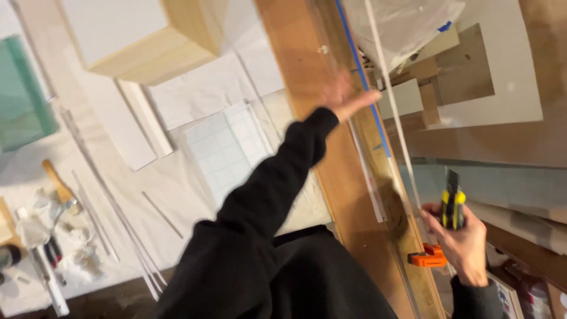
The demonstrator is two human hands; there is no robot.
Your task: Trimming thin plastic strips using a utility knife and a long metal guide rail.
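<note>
The left hand (344, 97) reaches out along a black sleeve and presses flat, fingers spread wide, on a long wooden board (354, 195) near a strip of blue tape (369, 97). The right hand (462, 239) is closed around a yellow-and-black knife (453, 204), its blade pointing up, just beside a thin white strip (394, 112) that runs down the board. An orange clamp (429, 257) sits on the board's near end, close to that hand. Left of the board, the counter (195, 100) carries white sheets, a wooden box (153, 41), a gridded panel (227, 150), thin rods (112, 207) and a brush (59, 186).
</note>
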